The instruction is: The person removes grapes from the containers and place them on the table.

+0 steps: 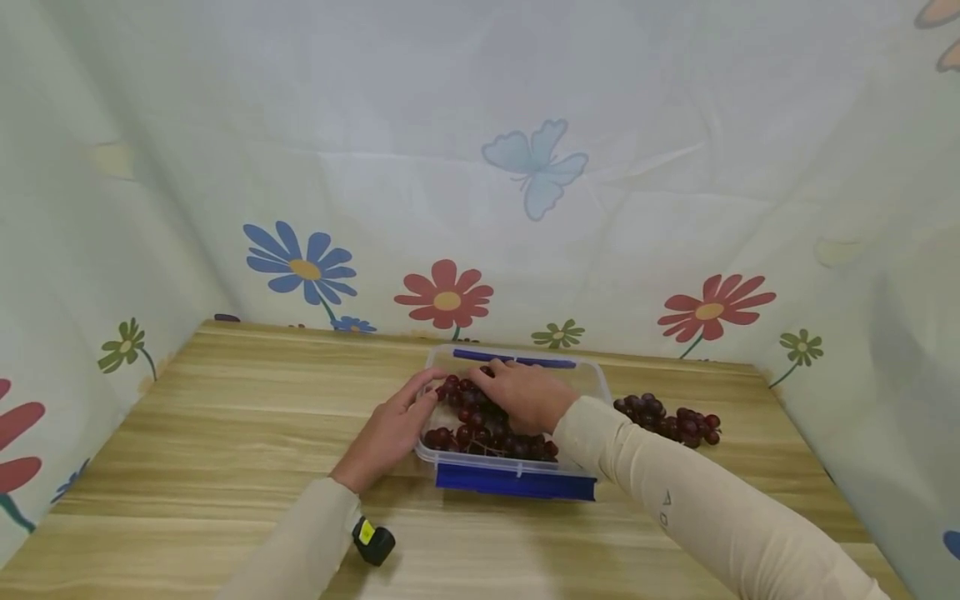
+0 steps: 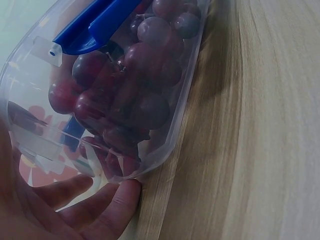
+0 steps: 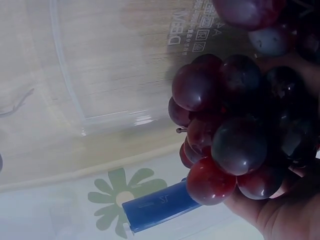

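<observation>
Pale wood grain covers the table, where a black wrist device sits at the left cuff and the left hand, thumb and fingers spread apart, touches the left end of a clear plastic box. Inside lie glossy, round grapes, deep red to near-black, the right hand curling its fingers round a held bunch and, with its sleeve, blocking part of the box. Farther right, another dark bunch lies on the tabletop before flowered cloth.
</observation>
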Available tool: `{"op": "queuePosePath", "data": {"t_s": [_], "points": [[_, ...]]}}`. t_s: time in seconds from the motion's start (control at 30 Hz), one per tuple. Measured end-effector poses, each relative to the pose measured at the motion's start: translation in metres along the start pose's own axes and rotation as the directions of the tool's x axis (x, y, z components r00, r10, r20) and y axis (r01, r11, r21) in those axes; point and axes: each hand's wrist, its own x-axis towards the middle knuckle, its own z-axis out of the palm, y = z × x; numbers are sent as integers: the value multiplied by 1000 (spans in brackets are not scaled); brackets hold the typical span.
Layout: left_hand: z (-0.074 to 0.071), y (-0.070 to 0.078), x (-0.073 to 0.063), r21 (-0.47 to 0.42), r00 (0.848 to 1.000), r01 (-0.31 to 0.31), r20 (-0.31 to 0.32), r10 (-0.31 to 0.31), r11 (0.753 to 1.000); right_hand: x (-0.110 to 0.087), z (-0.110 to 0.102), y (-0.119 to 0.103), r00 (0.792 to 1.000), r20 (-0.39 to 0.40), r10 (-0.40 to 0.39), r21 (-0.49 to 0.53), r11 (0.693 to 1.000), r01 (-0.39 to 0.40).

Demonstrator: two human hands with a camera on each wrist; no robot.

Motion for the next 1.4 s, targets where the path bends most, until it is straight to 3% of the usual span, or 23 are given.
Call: {"op": "queuePosePath", "data": {"t_s": [0.33,0.67,0.9,1.4], "points": [[0,-1,-1,27,1000,-2,-7,3,1000,-4,1,2,998,-56,0,-73,997,-4],[0,-2,-1,14,1000,-10,-7,10,1000,-12,-12,-1,996,-83,15,-232,972,-33],[-1,-2,-1,5,1000,-3,-5,3,1000,-19,-25,1,993,-116,10,-227,973,-36],[0,2,-3,9,1000,10,-1,-10,1000,-54,-60,22,989,-129,70,-187,978,-94]]}}
